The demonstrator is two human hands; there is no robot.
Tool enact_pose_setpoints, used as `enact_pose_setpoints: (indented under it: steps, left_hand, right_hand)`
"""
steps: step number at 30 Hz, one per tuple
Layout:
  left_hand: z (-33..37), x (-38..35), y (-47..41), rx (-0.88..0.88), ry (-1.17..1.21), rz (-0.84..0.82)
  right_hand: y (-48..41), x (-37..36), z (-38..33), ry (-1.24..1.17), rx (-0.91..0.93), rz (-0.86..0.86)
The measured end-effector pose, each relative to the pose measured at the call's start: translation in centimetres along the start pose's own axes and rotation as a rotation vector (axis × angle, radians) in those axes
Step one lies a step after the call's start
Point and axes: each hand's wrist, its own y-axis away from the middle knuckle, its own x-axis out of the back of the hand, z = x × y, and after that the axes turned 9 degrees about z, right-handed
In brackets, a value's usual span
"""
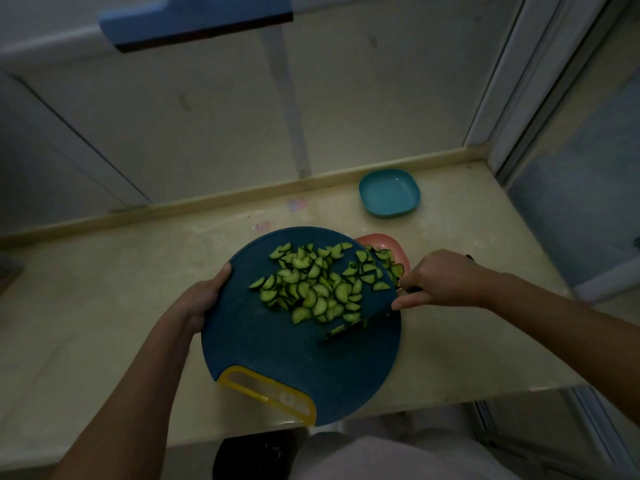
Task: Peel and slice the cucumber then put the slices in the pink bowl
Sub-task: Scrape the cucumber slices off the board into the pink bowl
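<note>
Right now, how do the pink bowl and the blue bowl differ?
Contents: the pink bowl holds a few cucumber slices; the blue bowl is empty.
View: the board overlaps and hides much of the pink bowl; the blue bowl shows whole.
Place: the pink bowl is nearer, the blue bowl further back by the wall.
Shared: both sit on the counter and look shallow with rounded corners.
</note>
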Motion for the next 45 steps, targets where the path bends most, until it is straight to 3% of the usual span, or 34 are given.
enact_pose_setpoints:
  steps: [6, 13, 22, 31, 45]
  left_hand:
    - [-0.1, 0.0, 0.2, -0.015, -0.006, 0.012]
    - [-0.2, 0.1, 0.3, -0.024, 0.004, 0.034]
    - [-0.4, -0.9, -0.2, -0.031, 0.019, 0.070]
    - [-0.5, 0.0, -0.6, -0.048, 0.022, 0.105]
    - [-1.8, 1.0, -2.0, -0.022, 0.038, 0.131]
  right_hand:
    - [-0.3, -0.3, 0.1, -0.008, -0.009, -0.024]
    - [1.1, -2.7, 1.6, -0.065, -0.185, 0.069]
    - [2.0, -3.2, 1.6, -0.100, -0.387, -0.008]
    - [2.4, -4.4, 4.2, -0.108, -0.454, 0.073]
    - [5.0, -4.2, 5.3, -0.140, -0.643, 0.022]
